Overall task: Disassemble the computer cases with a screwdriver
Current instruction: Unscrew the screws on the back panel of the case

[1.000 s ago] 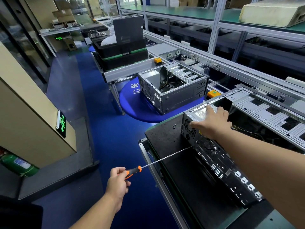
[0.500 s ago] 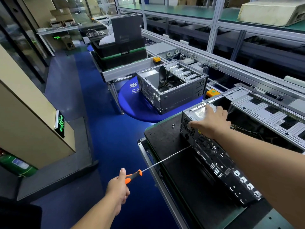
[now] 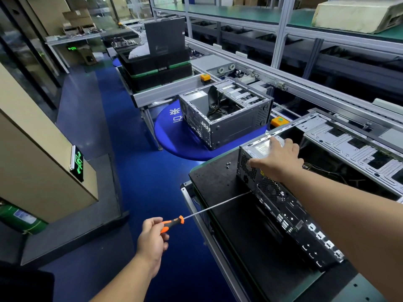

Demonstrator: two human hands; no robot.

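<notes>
Your left hand grips the orange-handled screwdriver at 7 o'clock, its tip against the rear panel of the computer case at 4 o'clock. Your right hand rests with fingers spread over the case's top corner.

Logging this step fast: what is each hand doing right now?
Left hand: closed around the orange handle of the screwdriver.
Right hand: open, fingers resting on the top rear corner of the computer case.

Two bare forearms, no sleeves
</notes>
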